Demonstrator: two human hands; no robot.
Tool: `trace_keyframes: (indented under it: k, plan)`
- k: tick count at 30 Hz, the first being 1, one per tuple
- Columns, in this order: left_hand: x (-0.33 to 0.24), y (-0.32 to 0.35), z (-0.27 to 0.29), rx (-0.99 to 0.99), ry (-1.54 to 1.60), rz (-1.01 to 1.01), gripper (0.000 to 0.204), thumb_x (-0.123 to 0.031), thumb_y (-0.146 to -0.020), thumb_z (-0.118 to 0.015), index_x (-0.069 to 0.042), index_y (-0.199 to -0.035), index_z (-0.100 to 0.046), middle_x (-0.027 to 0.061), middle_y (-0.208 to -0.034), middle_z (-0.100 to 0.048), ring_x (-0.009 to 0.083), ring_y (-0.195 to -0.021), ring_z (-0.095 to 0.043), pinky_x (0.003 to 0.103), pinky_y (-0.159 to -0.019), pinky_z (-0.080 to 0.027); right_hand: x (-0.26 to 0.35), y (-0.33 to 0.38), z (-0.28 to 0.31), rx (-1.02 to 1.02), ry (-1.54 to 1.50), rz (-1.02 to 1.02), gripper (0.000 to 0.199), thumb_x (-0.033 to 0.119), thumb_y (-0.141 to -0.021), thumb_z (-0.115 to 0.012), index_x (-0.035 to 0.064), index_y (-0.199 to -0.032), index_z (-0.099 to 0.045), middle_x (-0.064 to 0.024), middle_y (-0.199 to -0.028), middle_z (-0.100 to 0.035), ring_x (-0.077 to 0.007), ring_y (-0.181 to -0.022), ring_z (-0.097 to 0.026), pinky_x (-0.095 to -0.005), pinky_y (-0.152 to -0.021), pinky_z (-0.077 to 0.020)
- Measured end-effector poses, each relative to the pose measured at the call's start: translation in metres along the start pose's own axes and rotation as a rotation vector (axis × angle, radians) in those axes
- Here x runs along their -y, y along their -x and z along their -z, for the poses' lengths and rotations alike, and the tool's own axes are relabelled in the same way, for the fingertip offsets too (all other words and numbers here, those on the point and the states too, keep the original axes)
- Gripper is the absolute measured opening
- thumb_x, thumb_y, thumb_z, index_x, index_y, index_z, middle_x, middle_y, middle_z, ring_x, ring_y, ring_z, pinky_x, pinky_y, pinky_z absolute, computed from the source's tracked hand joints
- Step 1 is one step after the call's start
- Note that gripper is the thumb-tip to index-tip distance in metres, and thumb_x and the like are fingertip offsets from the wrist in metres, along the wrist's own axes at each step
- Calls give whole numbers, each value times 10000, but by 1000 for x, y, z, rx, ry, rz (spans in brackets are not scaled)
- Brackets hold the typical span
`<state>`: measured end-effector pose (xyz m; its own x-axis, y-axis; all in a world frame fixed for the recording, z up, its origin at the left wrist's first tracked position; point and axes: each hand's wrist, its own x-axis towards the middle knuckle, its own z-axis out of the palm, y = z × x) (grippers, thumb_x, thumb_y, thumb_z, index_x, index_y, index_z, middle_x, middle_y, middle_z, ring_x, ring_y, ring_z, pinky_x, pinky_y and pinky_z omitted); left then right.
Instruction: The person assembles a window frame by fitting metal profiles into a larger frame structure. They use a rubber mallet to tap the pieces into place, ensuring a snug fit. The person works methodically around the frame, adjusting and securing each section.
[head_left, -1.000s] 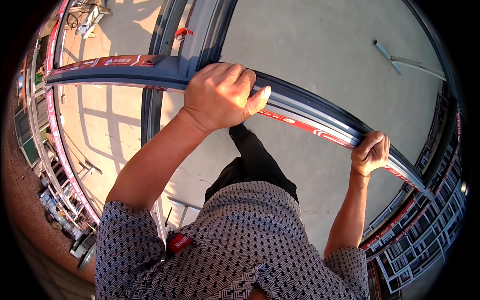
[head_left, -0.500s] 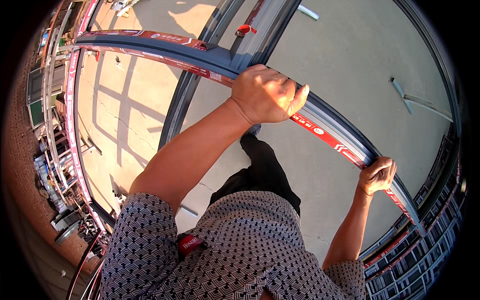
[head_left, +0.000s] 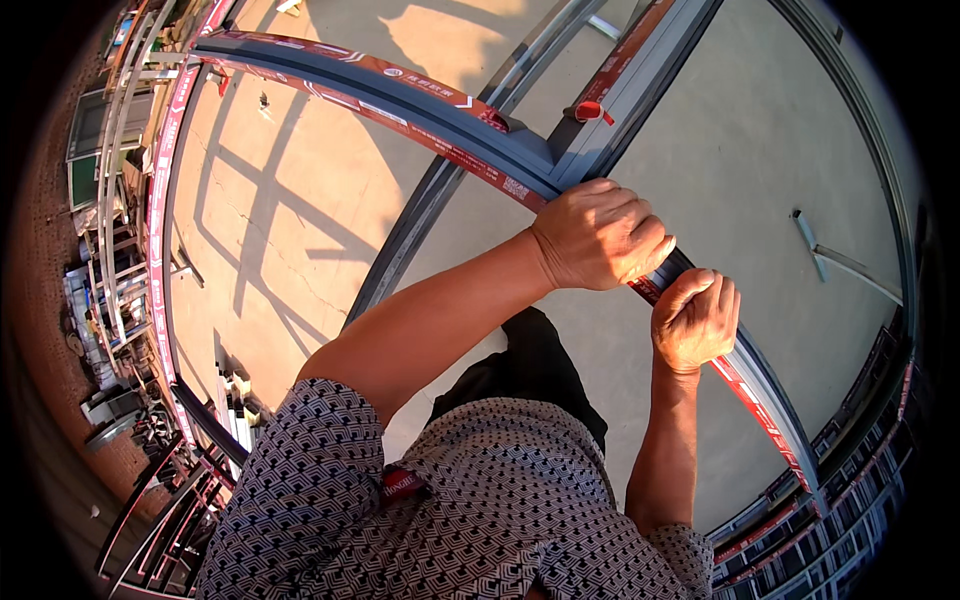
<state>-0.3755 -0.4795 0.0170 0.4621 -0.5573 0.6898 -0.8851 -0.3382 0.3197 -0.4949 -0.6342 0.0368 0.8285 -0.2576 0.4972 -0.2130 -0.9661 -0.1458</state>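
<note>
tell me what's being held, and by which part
A dark grey frame rail: the left hand grips it beside its joint with the crossbar, the right hand a little farther right along it.

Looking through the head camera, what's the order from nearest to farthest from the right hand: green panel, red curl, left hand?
From the right hand:
1. Left hand: to its left, on the same bar.
2. Red curl: above the left hand in view.
3. Green panel: far left.
</note>
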Motion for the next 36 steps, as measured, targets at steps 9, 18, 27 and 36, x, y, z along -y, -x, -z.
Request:
trace_keyframes:
  k: [9, 18, 27, 36]
  plan:
    - [97, 4, 77, 138, -202, 121, 227, -258, -949, -656, -48, -894, -721, 115, -913, -748, 295, -845, -713, 405, -769, -558, -6, 0, 2, 26, -47, 8, 315, 42, -1006, -521, 84, -696, -488, -64, -654, -490, -283, -549, -440, -413, -522, -382]
    - [93, -5, 73, 168, -113, 181, 225, -152, -952, -662, -57, -755, -713, 88, -703, -704, 283, -640, -697, 368, -661, -558, -11, 5, 7, 59, -65, -12, 343, 36, -1028, -495, 103, -693, -533, -45, -654, -526, -268, -566, -480, -393, -556, -416]
    - [93, -10, 76, 255, -120, 211, 283, -137, -927, -678, -69, -653, -652, 82, -629, -654, 274, -574, -657, 374, -593, -543, -11, 3, 8, 140, -42, 42, 235, 163, -1048, -542, 95, -834, -612, -67, -812, -618, -291, -683, -562, -405, -624, -471]
    - [90, -9, 75, 187, -113, 276, 260, -162, -871, -701, -84, -633, -629, 83, -647, -664, 279, -601, -664, 379, -650, -539, 56, -22, -7, 369, -46, 177, 600, 553, -924, -769, 77, -1275, -667, -95, -1168, -670, -311, -1006, -676, -437, -835, -572]
